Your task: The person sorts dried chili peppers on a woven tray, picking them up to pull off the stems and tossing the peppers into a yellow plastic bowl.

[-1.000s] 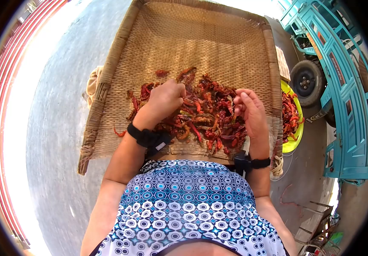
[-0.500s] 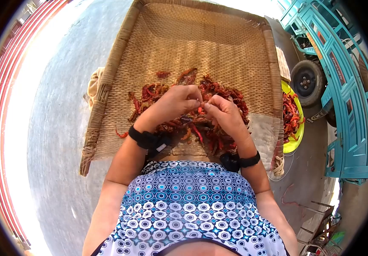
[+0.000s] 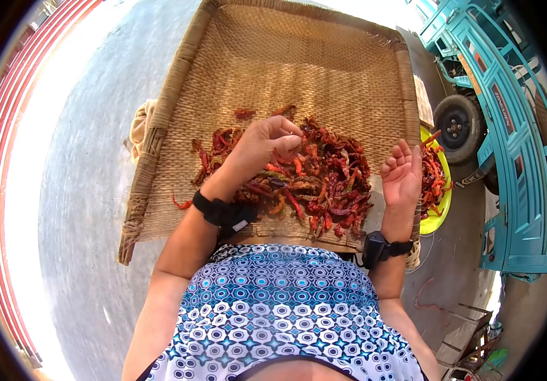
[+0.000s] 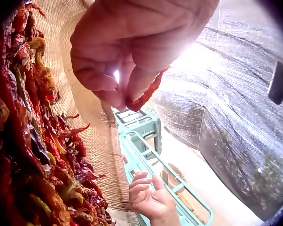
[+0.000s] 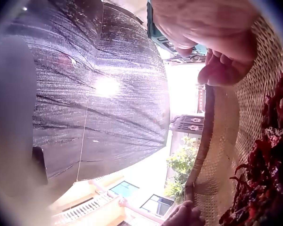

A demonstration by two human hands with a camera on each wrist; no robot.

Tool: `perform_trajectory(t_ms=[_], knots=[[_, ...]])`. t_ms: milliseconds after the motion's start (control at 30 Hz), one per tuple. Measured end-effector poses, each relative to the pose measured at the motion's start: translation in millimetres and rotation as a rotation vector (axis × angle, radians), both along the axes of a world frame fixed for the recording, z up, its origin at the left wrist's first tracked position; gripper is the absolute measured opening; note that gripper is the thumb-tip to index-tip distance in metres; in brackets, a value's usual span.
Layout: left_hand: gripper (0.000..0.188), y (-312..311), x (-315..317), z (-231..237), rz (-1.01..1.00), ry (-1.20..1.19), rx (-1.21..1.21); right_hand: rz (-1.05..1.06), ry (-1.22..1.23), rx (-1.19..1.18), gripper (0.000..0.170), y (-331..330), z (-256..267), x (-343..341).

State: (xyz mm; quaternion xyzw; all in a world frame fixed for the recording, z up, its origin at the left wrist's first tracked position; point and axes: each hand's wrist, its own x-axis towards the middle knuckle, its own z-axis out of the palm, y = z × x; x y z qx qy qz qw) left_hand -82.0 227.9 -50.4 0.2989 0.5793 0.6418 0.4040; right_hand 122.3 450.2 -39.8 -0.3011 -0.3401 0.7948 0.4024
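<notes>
Dried red peppers (image 3: pixel 343 184) lie piled in the lower part of a woven tray (image 3: pixel 299 70). Over the pile's middle, the left hand (image 3: pixel 264 152) has thumb and fingers together; in the left wrist view this hand (image 4: pixel 141 42) pinches a red pepper piece (image 4: pixel 146 96). The right hand (image 3: pixel 402 178) is above the tray's right edge, palm up, fingers loosely bent, holding nothing visible. Beside it, outside the tray, a yellow basin (image 3: pixel 435 222) holds more red peppers (image 3: pixel 435 181). One pepper (image 3: pixel 433 138) shows at or above the basin's upper rim; whether it touches is unclear.
A teal vehicle (image 3: pixel 514 152) with a black wheel (image 3: pixel 457 129) stands to the right. A cloth bundle (image 3: pixel 141 129) is at the tray's left side. One stray pepper (image 3: pixel 181 202) lies near the tray's lower left. Metal racks (image 3: pixel 476 336) are at lower right.
The right hand came in from the right to meet the left hand's fingers, then moved back right to the tray's edge and opened. A pepper has appeared by the basin's upper rim.
</notes>
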Motion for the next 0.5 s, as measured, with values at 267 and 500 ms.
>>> perform_trajectory(t_ms=[267,500], knots=[[0.012,6.0,9.9,-6.8,-0.035,0.204,0.056,0.923,-0.477,0.520,0.025,-72.5,6.2,-45.0],[0.015,2.0,8.7,-3.5,-0.102,0.151,-0.035,0.976,-0.458,0.490,0.020,-73.0,-3.8,-46.5]])
